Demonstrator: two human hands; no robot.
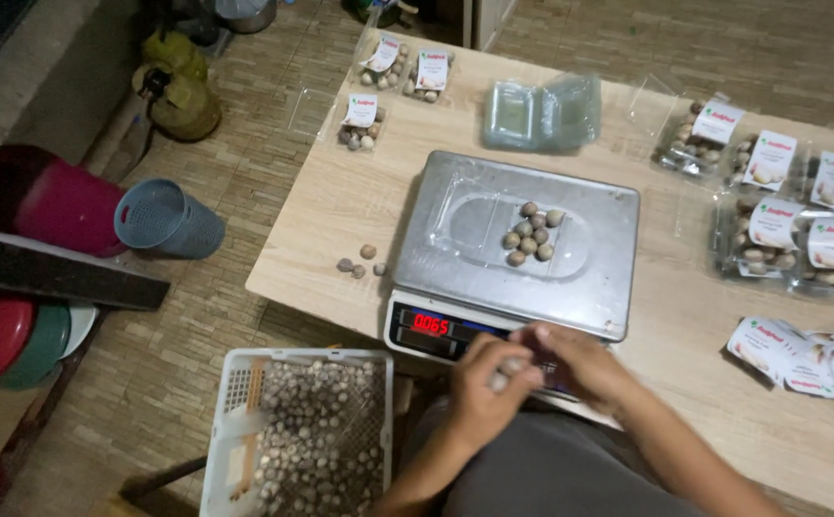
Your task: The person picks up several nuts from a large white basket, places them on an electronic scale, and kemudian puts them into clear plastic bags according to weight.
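My left hand [486,388] and my right hand [575,362] meet just in front of the digital scale [599,278], with a few small round nuts [505,373] pinched between their fingers. On the scale's steel platter lies an open clear plastic clamshell tray [469,215] with a small cluster of brown nuts [530,233] in it. The red number display [430,325] glows at the scale's front. A white plastic crate [235,383] full of the same nuts stands on the floor to the left of my lap.
Filled, labelled clamshell packs lie at the table's right [780,230] and far left [407,72]. A stack of empty clear trays [541,113] lies behind the scale. Loose paper labels [790,354] lie at right. Three stray nuts [359,263] rest left of the scale. Basins, a blue basket [163,220] crowd the floor.
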